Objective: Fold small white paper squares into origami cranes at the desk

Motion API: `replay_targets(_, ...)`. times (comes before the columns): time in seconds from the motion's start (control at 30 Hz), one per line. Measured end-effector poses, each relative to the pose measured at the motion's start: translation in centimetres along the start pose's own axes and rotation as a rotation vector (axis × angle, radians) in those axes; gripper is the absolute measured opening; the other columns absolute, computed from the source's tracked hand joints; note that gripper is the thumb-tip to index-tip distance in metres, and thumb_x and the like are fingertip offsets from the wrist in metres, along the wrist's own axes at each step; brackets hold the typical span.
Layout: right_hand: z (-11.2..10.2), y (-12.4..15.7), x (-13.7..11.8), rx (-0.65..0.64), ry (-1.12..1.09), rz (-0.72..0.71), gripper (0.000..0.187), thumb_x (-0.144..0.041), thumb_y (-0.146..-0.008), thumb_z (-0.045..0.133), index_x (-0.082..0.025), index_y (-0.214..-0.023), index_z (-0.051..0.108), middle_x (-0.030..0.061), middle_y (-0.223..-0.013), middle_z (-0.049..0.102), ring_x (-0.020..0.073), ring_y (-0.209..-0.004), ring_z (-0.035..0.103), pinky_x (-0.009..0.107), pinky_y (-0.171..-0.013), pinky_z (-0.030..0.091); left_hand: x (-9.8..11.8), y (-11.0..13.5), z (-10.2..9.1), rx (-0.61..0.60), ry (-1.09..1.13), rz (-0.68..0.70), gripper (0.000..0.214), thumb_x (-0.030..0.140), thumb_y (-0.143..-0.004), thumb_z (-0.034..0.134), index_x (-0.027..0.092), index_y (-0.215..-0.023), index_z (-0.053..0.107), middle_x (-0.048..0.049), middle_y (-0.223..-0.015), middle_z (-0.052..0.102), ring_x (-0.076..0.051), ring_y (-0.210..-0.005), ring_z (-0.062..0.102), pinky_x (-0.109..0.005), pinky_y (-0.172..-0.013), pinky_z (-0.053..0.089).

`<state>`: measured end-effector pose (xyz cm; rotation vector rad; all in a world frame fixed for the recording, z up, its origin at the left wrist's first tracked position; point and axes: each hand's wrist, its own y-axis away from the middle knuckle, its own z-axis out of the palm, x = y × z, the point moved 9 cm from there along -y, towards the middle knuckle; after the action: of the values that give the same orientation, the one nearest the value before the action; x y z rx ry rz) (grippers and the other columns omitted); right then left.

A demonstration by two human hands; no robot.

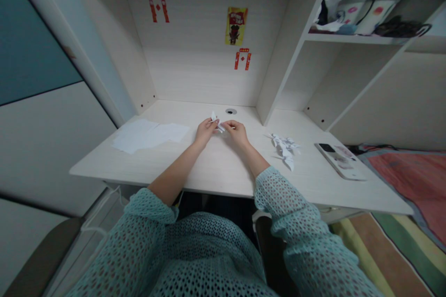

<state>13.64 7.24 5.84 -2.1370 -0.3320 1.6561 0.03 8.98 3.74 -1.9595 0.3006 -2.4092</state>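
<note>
Above the middle of the white desk, my left hand (206, 131) pinches a small piece of folded white paper (220, 127), part of which sticks up past the fingertips. My right hand (237, 132) is closed at the paper's right side, thumb and fingers pinching its edge. The fingers hide much of the fold. Right of my right hand lies a small heap of folded paper pieces (285, 148) with thin pointed ends. On the left, flat white paper sheets (146, 134) lie spread and overlapping.
A phone (339, 161) rests near the desk's right end. A round cable hole (231, 111) is set in the desk (216, 171) at the back. Cups (376, 9) holding pens stand on the upper right shelf. A bed with a striped cover (393, 241) adjoins on the right.
</note>
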Motion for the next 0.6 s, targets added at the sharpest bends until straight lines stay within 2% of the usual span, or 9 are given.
replay_targets(0.2, 0.0, 0.0, 0.1, 0.007, 0.022, 0.0, 0.033, -0.048, -0.075, 0.056, -0.017, -0.074, 0.065, 0.0033, -0.073, 0.065, 0.0144, -0.066, 0.056, 0.026, -0.062, 0.042, -0.2, 0.1, 0.3, -0.051, 0.007, -0.035, 0.054, 0.049, -0.065, 0.069, 0.016, -0.107, 0.062, -0.0087, -0.096, 0.067, -0.018, -0.083, 0.063, -0.025, -0.066, 0.047)
replay_targets(0.33, -1.0, 0.5, -1.9, 0.104, 0.209, -0.137, 0.028, -0.043, -0.081, 0.051, -0.018, -0.075, 0.061, 0.0049, -0.081, 0.062, 0.0147, -0.07, 0.055, 0.026, -0.063, 0.042, -0.5, 0.0, 0.4, -0.06, 0.002, -0.056, 0.055, 0.05, -0.063, 0.07, 0.018, -0.107, 0.062, -0.0071, -0.091, 0.068, -0.016, -0.08, 0.063, -0.022, -0.064, 0.046)
replay_targets(0.47, -0.7, 1.3, -3.8, 0.067, 0.391, -0.236, 0.023, -0.039, -0.086, 0.046, -0.021, -0.085, 0.059, 0.0039, -0.083, 0.062, 0.0149, -0.067, 0.055, 0.027, -0.066, 0.041, -0.6, 0.0, 0.4, -0.069, 0.006, -0.061, 0.053, 0.05, -0.064, 0.069, 0.018, -0.106, 0.063, -0.007, -0.091, 0.067, -0.016, -0.079, 0.062, -0.021, -0.061, 0.045)
replay_targets(0.6, -0.6, 1.5, -3.9, 0.041, 0.372, -0.231, 0.023, -0.04, -0.088, 0.042, -0.024, -0.093, 0.058, 0.0024, -0.08, 0.064, 0.0156, -0.066, 0.058, 0.027, -0.064, 0.041, -0.4, 0.2, 0.7, -0.089, 0.013, -0.056, 0.053, 0.05, -0.066, 0.068, 0.018, -0.108, 0.062, -0.0074, -0.093, 0.067, -0.016, -0.08, 0.063, -0.021, -0.061, 0.044)
